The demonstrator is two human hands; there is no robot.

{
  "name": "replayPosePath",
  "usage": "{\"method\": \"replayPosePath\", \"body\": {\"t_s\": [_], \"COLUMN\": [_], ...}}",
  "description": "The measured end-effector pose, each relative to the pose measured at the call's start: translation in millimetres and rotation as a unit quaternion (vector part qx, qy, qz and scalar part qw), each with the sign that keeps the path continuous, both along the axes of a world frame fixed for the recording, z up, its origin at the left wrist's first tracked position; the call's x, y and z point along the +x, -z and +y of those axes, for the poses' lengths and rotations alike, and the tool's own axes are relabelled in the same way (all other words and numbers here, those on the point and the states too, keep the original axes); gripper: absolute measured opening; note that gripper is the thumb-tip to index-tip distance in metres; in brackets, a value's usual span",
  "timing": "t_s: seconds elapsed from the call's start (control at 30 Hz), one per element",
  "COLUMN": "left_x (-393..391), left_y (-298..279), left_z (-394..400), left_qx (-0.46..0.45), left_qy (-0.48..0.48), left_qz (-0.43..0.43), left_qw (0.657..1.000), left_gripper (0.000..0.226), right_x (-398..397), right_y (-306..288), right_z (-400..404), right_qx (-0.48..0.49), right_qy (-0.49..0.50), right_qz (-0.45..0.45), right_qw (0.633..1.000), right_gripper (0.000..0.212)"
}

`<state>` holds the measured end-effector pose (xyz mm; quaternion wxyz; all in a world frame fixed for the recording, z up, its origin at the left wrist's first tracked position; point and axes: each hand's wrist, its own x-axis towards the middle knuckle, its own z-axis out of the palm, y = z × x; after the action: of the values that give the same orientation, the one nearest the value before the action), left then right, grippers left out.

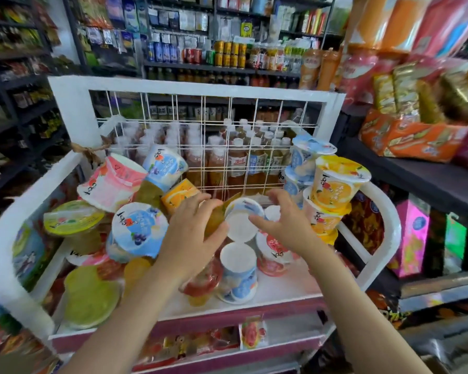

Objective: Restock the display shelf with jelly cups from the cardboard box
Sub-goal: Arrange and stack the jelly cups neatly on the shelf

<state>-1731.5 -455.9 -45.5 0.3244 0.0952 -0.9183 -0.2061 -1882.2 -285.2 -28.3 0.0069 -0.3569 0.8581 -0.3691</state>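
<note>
At the far left we see the white-framed display shelf point(73, 168), its top tray already heaped with plastic jelly cups; a green-lidded cup point(73, 217) lies tilted near the left rail, a pink-and-white cup point(111, 184) leans above it, and a blue-lidded grape cup point(138, 230) sits tipped toward us; we judge the restocking well advanced, though the pile is loose rather than ordered.

Moving right, our left hand point(192, 236) curls its fingers round a yellowish jelly cup point(214, 220), holding it low over the middle of the tray; beside it stands an upturned cup with a white base point(241, 225), and our right hand point(284, 222) reaches to that cup with fingers spread and relaxed, fingertips touching or just at its rim, gripping nothing that we can make out.

Further right a stack of orange-printed cups point(333, 190) rises against the right rail, with pale blue cups point(303, 160) behind it.

The cardboard box is not in view, so we cannot tell how many cups are left.

Open room is scarce; bare white shelf floor point(287, 290) shows only at the front right, the wire grid back point(227, 147) closes the rear, and the low rails could let a leaning cup roll off.
</note>
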Motion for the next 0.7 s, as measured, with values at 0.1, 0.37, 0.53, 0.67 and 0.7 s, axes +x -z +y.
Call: {"method": "replayPosePath", "body": {"t_s": [0.1, 0.37, 0.53, 0.67, 0.7], "left_x": [-30.7, -46.5, -47.6, -49.2, -51.6], "left_y": [3.2, 32.0, 24.4, 4.7, -2.9], "left_z": [-12.0, -20.6, -13.2, -3.0, -0.1], "left_qx": [-0.054, -0.106, -0.046, 0.085, 0.106], "left_qy": [-0.041, -0.094, -0.11, -0.056, -0.03], "left_qz": [-0.074, -0.139, -0.118, -0.042, -0.026], "left_qw": [0.995, 0.98, 0.986, 0.994, 0.994], "left_gripper": [0.068, 0.071, 0.076, 0.082, 0.085], "right_x": [-33.8, -70.6, -74.4, -67.8, -65.1], "right_y": [-4.1, 12.4, -2.9, -20.7, -23.6], "right_z": [-12.8, -40.9, -44.0, -38.7, -37.5], "right_qx": [0.026, 0.064, -0.074, -0.147, -0.144], "right_qy": [-0.047, -0.12, -0.108, -0.094, -0.089], "right_qz": [-0.095, -0.133, -0.149, -0.172, -0.179], "right_qw": [0.994, 0.982, 0.98, 0.97, 0.969], "right_gripper": [0.091, 0.066, 0.054, 0.047, 0.044]}}
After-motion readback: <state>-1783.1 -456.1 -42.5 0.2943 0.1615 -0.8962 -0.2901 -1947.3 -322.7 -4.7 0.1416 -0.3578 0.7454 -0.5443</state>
